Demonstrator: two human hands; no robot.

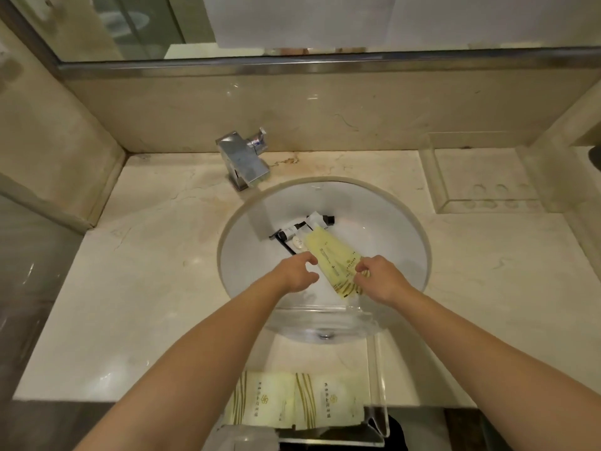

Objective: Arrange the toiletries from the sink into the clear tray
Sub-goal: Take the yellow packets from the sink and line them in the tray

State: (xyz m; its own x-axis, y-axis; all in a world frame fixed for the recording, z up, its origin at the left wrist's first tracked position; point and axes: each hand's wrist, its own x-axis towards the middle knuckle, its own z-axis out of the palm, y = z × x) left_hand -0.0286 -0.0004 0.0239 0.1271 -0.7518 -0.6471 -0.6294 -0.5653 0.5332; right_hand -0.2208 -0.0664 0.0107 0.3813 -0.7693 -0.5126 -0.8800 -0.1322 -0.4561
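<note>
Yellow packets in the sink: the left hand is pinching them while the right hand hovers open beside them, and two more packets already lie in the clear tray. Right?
Not quite: the hands are swapped. The head view shows the right hand pinching the yellow packets in the sink, while the left hand hovers open beside them. Two packets do lie in the clear tray.

The print on the yellow packets [328, 258] (small, blurred) cannot be read.

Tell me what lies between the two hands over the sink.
In the head view, yellow packets lie between the left hand and the right hand, which pinches them.
</note>
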